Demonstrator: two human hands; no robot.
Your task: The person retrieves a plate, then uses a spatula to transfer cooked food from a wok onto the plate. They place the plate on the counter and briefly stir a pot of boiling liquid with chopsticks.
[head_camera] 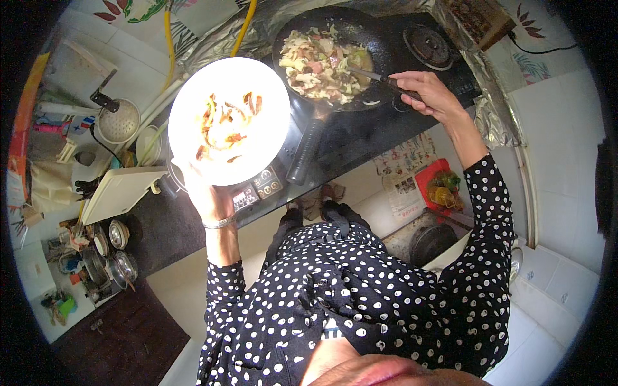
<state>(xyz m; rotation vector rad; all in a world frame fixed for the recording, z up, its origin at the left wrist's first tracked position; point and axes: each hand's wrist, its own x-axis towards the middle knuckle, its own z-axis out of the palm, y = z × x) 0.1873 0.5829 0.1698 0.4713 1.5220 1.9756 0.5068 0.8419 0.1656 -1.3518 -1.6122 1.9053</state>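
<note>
My left hand [207, 193] grips the near edge of a white plate [188, 130], raised beside the wok over the counter. Brownish strips of food [227, 123] lie on the plate, partly washed out by glare. My right hand [425, 94] is closed around the dark handle of a cooking utensil [374, 75]. The utensil's head is hidden in the food. A black wok [381, 36] holds a mix of pale shredded leaves and pinkish slices [318, 62], with some liquid at its right side. The wok's ridged black handle [306, 152] points toward me.
Right of the wok is a round hotplate [428, 47]. Foil [497, 116] lines the stove's right side. An induction cooker panel [256, 188] shows below the plate. Leftward are a white cutting board [120, 193], a hanging strainer [119, 120] and several metal bowls [118, 234].
</note>
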